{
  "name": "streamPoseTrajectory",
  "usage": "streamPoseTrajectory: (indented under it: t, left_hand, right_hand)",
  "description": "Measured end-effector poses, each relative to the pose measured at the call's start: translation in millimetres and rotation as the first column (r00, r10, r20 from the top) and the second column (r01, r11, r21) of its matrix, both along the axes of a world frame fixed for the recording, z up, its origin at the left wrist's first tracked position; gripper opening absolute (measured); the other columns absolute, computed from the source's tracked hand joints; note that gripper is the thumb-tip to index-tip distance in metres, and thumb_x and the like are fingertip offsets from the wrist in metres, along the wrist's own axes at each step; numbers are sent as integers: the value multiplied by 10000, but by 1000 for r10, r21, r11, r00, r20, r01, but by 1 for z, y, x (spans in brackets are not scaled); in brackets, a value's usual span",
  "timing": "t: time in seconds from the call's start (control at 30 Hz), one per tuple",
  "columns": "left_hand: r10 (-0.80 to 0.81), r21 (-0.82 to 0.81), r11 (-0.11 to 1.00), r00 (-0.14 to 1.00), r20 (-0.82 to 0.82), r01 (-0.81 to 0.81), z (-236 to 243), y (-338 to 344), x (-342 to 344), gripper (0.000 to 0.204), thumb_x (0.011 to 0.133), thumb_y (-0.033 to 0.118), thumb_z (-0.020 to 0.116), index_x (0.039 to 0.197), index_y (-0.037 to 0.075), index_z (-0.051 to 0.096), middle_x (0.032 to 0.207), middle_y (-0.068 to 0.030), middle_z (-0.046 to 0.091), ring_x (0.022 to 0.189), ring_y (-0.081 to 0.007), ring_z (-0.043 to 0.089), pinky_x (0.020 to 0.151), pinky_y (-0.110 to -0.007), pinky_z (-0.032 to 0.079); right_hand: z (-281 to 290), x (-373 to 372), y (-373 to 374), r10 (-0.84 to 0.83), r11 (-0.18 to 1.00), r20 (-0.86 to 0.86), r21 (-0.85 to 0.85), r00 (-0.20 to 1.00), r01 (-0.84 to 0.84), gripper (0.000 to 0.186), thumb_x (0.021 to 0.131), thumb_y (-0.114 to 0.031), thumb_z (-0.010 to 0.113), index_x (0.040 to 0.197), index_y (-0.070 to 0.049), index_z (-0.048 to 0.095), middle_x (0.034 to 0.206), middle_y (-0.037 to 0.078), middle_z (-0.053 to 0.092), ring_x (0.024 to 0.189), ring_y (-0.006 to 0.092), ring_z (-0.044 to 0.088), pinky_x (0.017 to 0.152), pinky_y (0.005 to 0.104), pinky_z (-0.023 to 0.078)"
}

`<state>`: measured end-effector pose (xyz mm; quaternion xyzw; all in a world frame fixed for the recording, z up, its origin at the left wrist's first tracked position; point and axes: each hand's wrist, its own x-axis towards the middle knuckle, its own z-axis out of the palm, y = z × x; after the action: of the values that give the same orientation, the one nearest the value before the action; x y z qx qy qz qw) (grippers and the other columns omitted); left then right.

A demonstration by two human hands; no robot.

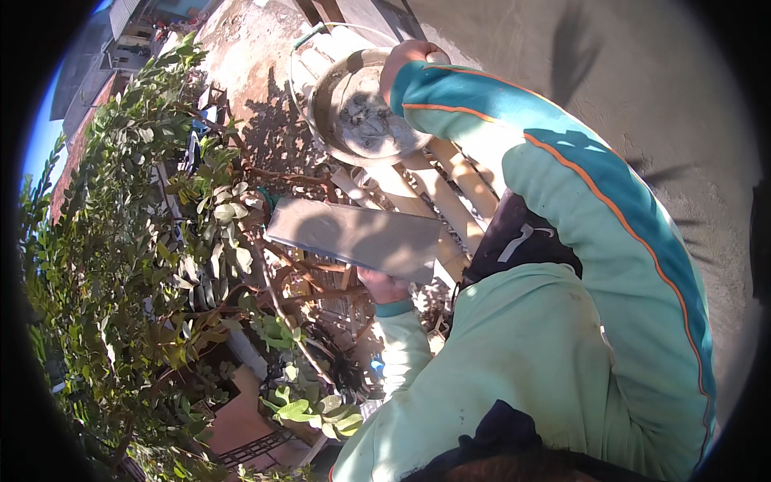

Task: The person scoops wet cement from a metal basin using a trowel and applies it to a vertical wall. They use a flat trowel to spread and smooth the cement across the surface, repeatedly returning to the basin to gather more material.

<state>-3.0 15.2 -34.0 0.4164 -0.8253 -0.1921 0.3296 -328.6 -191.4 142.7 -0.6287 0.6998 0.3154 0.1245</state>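
My left hand [382, 281] grips a long, flat grey board [353, 234] from beneath its lower edge. Something green shows at the board's far left end. Above it, my right hand [409, 63] is curled at the upper right rim of a round, dirty bucket [329, 100] with a handle, which holds grey, lumpy material [363, 116]. The bucket rests on a platform of pale bamboo or wooden poles [442, 189].
A grey plastered surface [626, 96] runs along the right. Leafy branches [120, 241] crowd the left side, with brown limbs [265, 281] reaching under the board. Sunlit ground [241, 56] and buildings [128, 40] show beyond. Below lie a pink surface and dark metal bars [249, 446].
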Motion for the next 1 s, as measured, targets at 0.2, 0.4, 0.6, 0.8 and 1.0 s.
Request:
streamPoseTrajectory:
  t: [0.2,0.4,0.6,0.8,1.0]
  left_hand:
    - [350,556,774,528,-774,303,-32,-9,19,540,1013,367,518,1433,28,516,1357,-146,632,1175,-296,661,1029,-466,548]
    - [484,459,708,104,-869,537,-7,-12,-5,564,1094,442,340,1459,35,482,1410,-154,578,1238,-324,610,1059,-488,522]
    - [693,161,316,-111,-713,935,-53,-37,3,559,1065,442,472,1464,51,489,1427,-145,567,1270,-311,587,1072,-512,511]
    - [582,294,463,-37,-812,836,-32,-45,-72,651,1044,579,406,1441,77,524,1381,-113,607,1199,-310,635,1041,-481,535]
    - [496,340,575,14,-868,744,13,-83,-137,564,1077,502,399,1397,56,528,1350,-104,603,1209,-301,611,1052,-489,509]
  right_hand:
    - [-29,-34,1,-35,993,218,-106,975,60,292,815,-44,683,1083,-73,797,1073,124,766,914,321,734,734,461,603]
    - [-18,-65,45,-365,897,606,26,707,441,331,956,-291,680,841,20,686,609,93,592,592,217,624,516,401,502]
    - [-43,-95,90,-344,814,900,142,270,564,369,1020,-343,562,1105,2,661,803,31,586,591,110,513,508,315,439]
    - [12,-58,126,-107,817,949,-86,296,571,351,1000,-295,570,1042,43,657,838,102,653,731,204,617,696,380,491]
    - [49,-17,171,146,853,887,-337,437,399,308,921,-136,608,1181,27,632,1053,210,665,892,388,644,788,464,513]
